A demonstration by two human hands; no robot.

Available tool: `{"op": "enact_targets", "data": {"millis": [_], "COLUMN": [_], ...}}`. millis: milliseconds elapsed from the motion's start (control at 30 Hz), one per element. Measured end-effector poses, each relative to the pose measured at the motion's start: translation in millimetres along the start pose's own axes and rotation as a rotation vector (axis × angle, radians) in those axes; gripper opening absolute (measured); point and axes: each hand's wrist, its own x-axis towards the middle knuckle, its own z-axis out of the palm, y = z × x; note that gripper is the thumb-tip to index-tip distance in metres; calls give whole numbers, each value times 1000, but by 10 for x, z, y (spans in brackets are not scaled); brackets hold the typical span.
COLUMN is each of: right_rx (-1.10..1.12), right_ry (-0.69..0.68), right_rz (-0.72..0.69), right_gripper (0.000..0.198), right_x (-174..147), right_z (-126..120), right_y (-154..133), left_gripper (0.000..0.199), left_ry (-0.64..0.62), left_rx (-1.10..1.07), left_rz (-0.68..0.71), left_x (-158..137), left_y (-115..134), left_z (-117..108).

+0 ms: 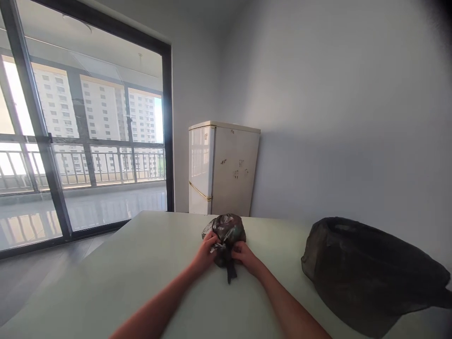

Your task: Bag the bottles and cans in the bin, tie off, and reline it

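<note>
A small, filled black plastic bag (pixel 228 227) lies on the pale green table in front of me. Its gathered neck (pixel 222 256) faces me, and one loose end hangs toward the near side. My left hand (pixel 208 249) pinches the gathered plastic from the left. From the right, my right hand (pixel 243 254) has its fingers closed on the same bunched plastic. Whether the neck is knotted is too dark to tell.
A large black plastic bag (pixel 363 273) rests at the table's right side. Past the far edge of the table (pixel 169 254) stands an old white fridge (pixel 233 174) by the wall. Sliding glass doors (pixel 106 141) are at the left.
</note>
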Motion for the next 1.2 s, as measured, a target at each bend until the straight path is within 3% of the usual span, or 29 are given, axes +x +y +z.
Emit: {"op": "enact_targets", "data": {"millis": [167,433,700,867,933,1000,1100,1200], "right_rx": [20,-69,-335,-516,-624,-750,-919,-1040], "right_ry": [147,454,1018,1149,1138,1031,693,334], "right_rz": [-46,-254,-213,-159,-219,-323,-482,-563], "right_gripper": [49,33,18,14,21,24,17,14], "right_x": [-25,-69,-105,-158,-178,-203,-243,-263], "right_z": [-34,-254,-437,-488,-446,-355,-153,30], "right_y": [-105,-368,-276,-250,-334,-454,-611,-645], "left_gripper": [42,61,35,30,33,42,50,47], "left_ry": [120,164,630,771,744,626,457,449], "left_rx": [-202,-462,-481,-470,-504,-574,-664,-671], "left_rz": [-202,-392,-446,-506,-498,-512,-592,-641], "left_x": [44,122,146,147,170,184,176,156], "left_y": [76,-25,-433,-583,-574,-535,-475,-469], "left_z": [-125,-542,-708,-775,-728,-641,-513,-468]}}
